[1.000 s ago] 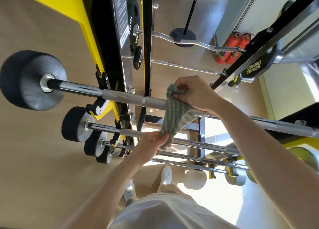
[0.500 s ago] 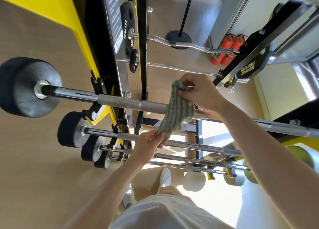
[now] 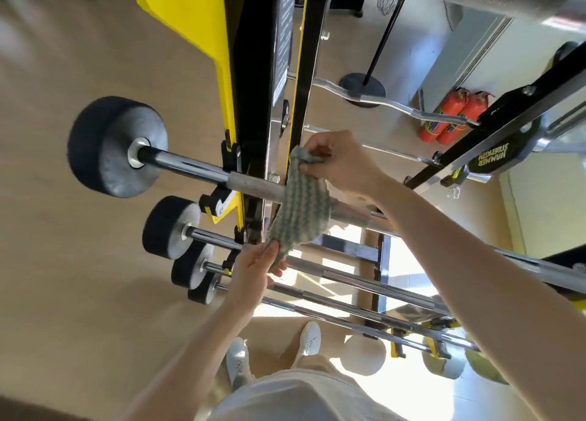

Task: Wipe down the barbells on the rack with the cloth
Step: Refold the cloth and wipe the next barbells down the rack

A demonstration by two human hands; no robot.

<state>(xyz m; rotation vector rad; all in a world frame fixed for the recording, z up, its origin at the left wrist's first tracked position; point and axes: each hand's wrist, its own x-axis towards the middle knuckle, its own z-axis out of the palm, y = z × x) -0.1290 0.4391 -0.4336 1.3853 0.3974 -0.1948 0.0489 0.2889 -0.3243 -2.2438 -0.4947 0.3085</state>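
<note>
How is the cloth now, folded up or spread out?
Spread out. The cloth drapes over the barbell, right hand pinching its upper end, left hand holding its lower end.

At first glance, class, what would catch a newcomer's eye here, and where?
At centre, a green striped cloth drapes over the big barbell, right hand pinching its upper end, left hand its lower end. The bar's dark end weight looms at left; two red fire extinguishers stand upper right.

Barbell (image 3: 196, 168) shaft partly hidden under cloth (image 3: 301, 211), right end cut off, rack label (image 3: 283, 40) unreadable
</note>
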